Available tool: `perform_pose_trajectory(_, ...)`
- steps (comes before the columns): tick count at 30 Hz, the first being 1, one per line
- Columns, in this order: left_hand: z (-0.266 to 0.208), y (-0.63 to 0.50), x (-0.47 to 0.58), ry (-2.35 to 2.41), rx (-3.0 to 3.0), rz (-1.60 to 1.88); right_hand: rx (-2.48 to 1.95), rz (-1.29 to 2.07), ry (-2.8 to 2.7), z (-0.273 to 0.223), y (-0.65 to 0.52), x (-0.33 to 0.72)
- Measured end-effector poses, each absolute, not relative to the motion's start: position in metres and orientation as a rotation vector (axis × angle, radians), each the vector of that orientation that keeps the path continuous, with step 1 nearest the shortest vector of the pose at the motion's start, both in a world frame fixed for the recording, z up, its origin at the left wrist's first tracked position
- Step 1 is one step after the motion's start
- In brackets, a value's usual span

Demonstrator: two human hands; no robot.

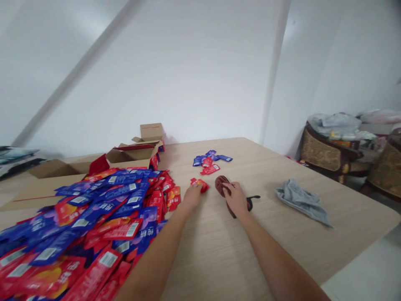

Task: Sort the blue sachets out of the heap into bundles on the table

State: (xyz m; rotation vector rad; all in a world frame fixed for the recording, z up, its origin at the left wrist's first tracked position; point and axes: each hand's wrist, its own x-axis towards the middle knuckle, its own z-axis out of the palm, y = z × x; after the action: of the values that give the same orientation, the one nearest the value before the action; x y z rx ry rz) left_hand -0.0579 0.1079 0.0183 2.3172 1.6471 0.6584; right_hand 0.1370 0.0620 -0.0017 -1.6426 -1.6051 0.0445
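Observation:
My left hand (192, 195) is closed on a small red snack packet (204, 186) just above or on the table; its fingertips are partly hidden. My right hand (237, 199) grips a small brown pouch (219, 184) with a dark strap sticking out to the right. Much of the pouch lies under the hand, so its opening cannot be made out. Beyond both hands, a few red packets (210, 169) and several blue packets (225, 158) lie loosely together. A big heap of red and blue packets (103, 209) spreads to the left of my left arm.
Open cardboard boxes (134, 154) stand behind the heap along the wall. A crumpled grey cloth (300, 198) lies on the table (216, 259) to the right. Past the table's right edge is a patterned armchair (322, 152) piled with bags.

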Motion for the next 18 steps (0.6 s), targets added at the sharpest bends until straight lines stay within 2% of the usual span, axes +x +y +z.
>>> perform_pose_trajectory(2, 0.012, 0.082, -0.041, 1.656, 2.496, 0.565, -1.638, 0.044, -1.607, -0.001, 0.062, 0.137)
perform_pose_trajectory(7, 0.011, 0.025, -0.012, 1.616, 2.542, 0.618, -1.615, 0.069, -1.634, 0.004, 0.058, 0.134)
perform_pose_trajectory(12, 0.018, 0.033, -0.032, 1.772, 2.422, 0.601, -1.571, 0.031, -1.714, 0.018, 0.045, 0.123)
perform_pose_trajectory(18, 0.003, 0.046, -0.046, 2.014, 2.294, 0.497, -1.578, 0.016, -1.932, 0.033, 0.026, 0.097)
